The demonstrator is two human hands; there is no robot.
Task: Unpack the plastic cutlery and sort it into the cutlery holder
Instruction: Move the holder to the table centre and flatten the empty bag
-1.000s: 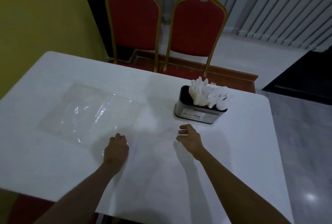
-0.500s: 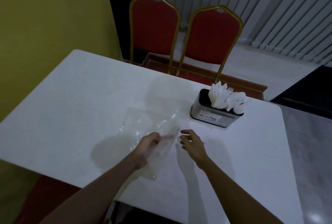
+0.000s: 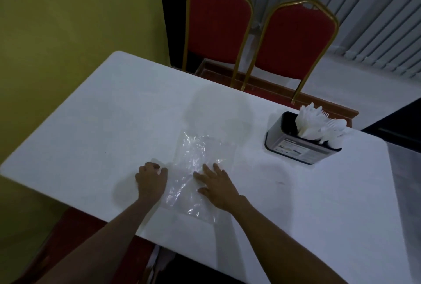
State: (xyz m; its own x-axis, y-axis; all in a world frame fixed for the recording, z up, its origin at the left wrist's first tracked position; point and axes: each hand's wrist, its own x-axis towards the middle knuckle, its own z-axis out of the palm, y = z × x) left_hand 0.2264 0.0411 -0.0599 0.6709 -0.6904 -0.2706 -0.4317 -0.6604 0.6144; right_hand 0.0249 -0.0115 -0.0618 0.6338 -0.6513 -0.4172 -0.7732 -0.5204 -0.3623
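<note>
An empty clear plastic bag [image 3: 193,169] lies folded and crinkled on the white table [image 3: 114,124], near the front edge. My right hand [image 3: 215,185] lies flat on the bag's right side with fingers spread. My left hand [image 3: 151,180] rests at the bag's left edge with its fingers curled down onto the plastic. The dark cutlery holder [image 3: 300,147] stands at the back right of the table, full of white plastic cutlery [image 3: 319,124] sticking out of its top.
Two red chairs with gold frames [image 3: 218,21] [image 3: 293,40] stand behind the table's far edge. A yellow wall [image 3: 68,21] runs along the left. The table's front edge is close to my arms.
The bag has been pulled from the left toward the middle and folded over. My right hand has moved left onto it and flattened; my left hand has come down at its left edge.
</note>
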